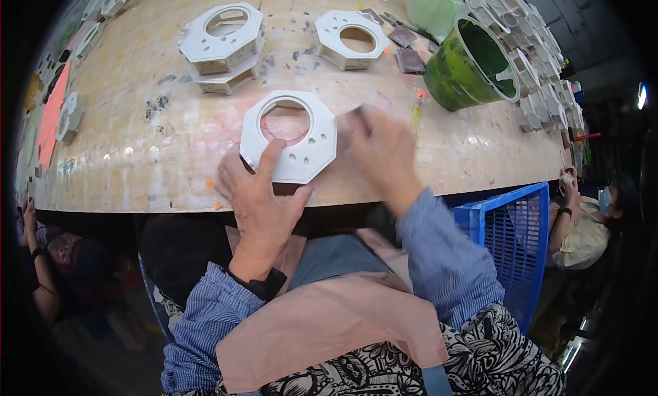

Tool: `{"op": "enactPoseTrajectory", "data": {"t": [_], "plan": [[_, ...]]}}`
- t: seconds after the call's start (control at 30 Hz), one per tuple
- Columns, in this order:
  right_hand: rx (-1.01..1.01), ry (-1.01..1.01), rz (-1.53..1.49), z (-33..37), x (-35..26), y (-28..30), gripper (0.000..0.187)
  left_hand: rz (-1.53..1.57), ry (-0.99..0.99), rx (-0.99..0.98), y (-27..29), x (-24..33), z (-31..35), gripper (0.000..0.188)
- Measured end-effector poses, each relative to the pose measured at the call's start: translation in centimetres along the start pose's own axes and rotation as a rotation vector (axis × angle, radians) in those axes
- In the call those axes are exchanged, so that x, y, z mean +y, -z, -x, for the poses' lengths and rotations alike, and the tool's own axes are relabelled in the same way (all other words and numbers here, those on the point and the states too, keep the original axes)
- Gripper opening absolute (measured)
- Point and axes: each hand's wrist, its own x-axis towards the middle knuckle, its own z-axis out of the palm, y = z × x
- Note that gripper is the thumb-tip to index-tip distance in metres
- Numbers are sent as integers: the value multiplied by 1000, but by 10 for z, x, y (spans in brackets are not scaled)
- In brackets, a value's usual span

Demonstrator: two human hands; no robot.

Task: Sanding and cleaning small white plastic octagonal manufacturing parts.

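Note:
A white octagonal frame (pixel 319 149) with a large round hole and small paw-like cut-outs lies near the table's front edge. My left hand (pixel 257 197) grips its near left side, one finger at the hole's rim and the thumb at the near edge. Just right of the frame, my right hand (pixel 384 152) is closed on a small dark brown piece of sandpaper (pixel 361 118), both smeared by motion. Whether the sandpaper touches the frame's edge I cannot tell. Similar sandpaper pieces (pixel 411 61) lie farther back on the table.
Two stacked white frames (pixel 223 46) and a single one (pixel 351 39) stand farther back. A green-stained tub (pixel 449 74) is at the right, before many piled white frames (pixel 541 87). A blue crate (pixel 510 238) stands by my right arm. Other people sit at both sides.

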Motion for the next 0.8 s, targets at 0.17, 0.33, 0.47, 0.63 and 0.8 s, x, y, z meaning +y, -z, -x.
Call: {"op": "enactPoseTrajectory", "data": {"t": [0.17,0.33,0.47,0.63,0.8], "plan": [[-50,168,-332,-2,-18,21,18,-4,-10,-10,-4,-4,0,75],[13,238,65,-17,13,4,25,13,-10,4,-1,0,-1,76],[-53,36,-135,-12,5,21,25,8,-12,-15,-3,-2,-1,76],[-121,285,-143,9,-9,3,25,11,3,-17,-3,-1,0,77],[-40,-26,-198,-20,18,17,32,9,-23,-15,-1,-1,-2,77]]}}
